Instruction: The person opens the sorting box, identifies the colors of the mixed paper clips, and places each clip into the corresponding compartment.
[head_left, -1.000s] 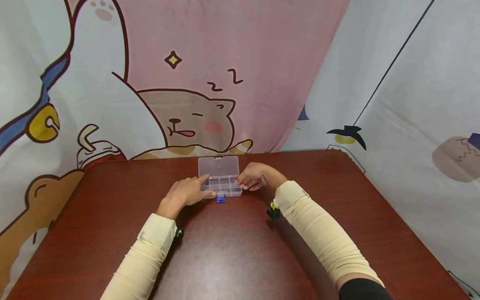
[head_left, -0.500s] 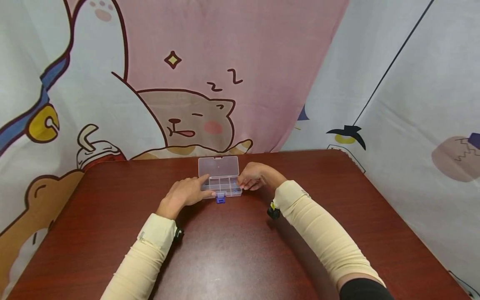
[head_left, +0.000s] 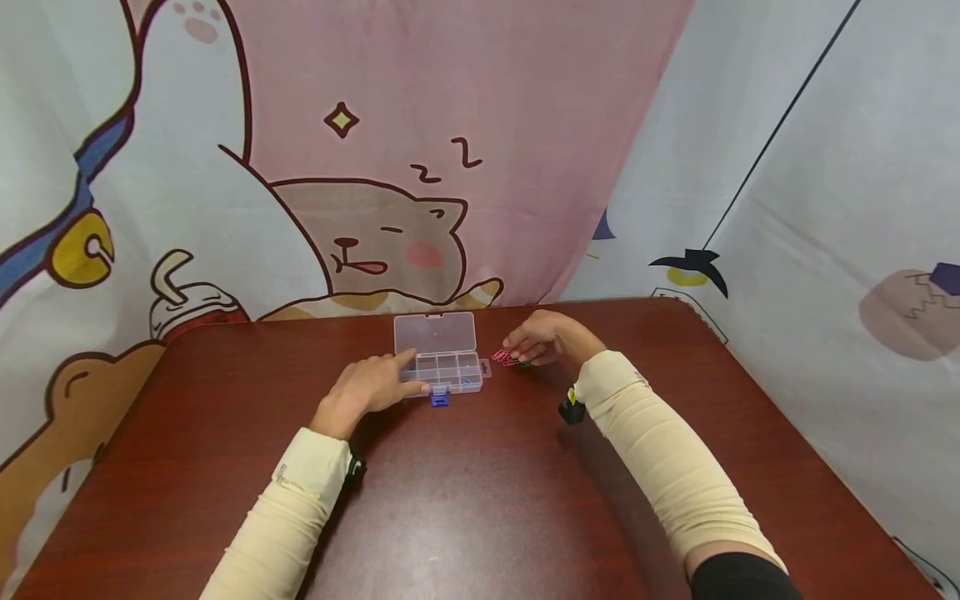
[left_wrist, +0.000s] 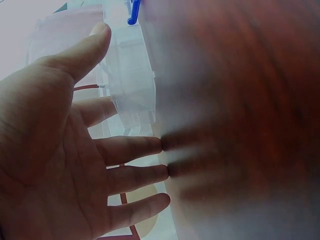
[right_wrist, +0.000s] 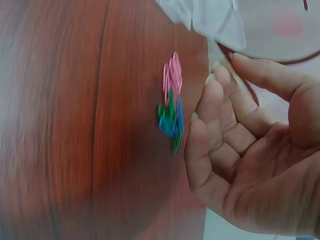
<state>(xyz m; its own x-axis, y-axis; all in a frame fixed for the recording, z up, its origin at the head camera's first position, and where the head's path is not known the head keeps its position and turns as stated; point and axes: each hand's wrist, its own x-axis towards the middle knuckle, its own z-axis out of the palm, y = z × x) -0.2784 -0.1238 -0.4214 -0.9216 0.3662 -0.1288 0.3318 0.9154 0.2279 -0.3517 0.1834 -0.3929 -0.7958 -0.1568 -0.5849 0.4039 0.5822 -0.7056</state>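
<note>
While the left hand (head_left: 366, 385), fingers spread, rests thumb and forefinger on the clear box (head_left: 447, 375), covering its left end, a blue item (head_left: 467, 382) inside at right is indistinct, and multicoloured paper clips (right_wrist: 171, 104) lie on the table (head_left: 450, 500), partly hidden in the head view by the loosely bent, empty right hand (head_left: 553, 336).
</note>
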